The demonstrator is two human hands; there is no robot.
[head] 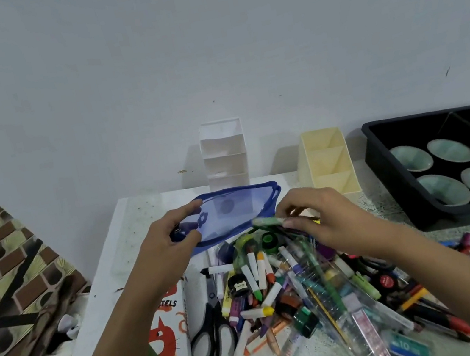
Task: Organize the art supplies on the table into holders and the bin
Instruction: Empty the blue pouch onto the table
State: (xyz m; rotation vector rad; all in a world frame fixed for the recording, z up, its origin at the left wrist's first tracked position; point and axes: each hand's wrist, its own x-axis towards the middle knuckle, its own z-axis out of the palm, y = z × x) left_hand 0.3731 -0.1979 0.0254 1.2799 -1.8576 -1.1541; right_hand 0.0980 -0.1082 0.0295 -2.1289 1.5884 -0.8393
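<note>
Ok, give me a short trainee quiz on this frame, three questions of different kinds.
1. True or false: the white holder already has pens in it.
2. Which hand grips the blue mesh pouch?
3. The black bin holds: A) scissors B) four pale green bowls C) markers.

Key
1. False: its compartments look empty.
2. The left hand; the right hand pinches a pale green pen.
3. B.

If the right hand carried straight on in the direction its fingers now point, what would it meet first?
The right hand, holding a pale green pen, points left toward the blue mesh pouch held by the left hand. It would likely meet the pouch's open edge first, though depth is unclear.
</note>
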